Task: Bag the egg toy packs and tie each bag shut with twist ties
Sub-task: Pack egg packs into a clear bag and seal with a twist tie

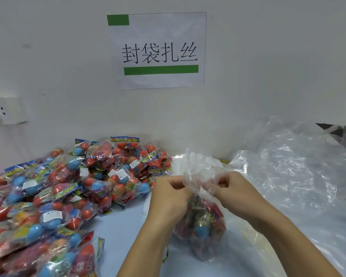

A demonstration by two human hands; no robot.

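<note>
A clear plastic bag with egg toy packs inside stands on the table between my hands. My left hand grips the bag's gathered neck from the left, fingers curled. My right hand pinches the loose plastic of the neck from the right. The bag's open top flares up above both hands. A thin greenish twist tie hangs below my left wrist. A big heap of egg toy packs, red and blue eggs in printed wrappers, lies on the left.
A pile of crumpled clear bags fills the right side of the table. On the white wall behind hang a paper sign and a power socket at the left. Pale blue tabletop shows between heap and bag.
</note>
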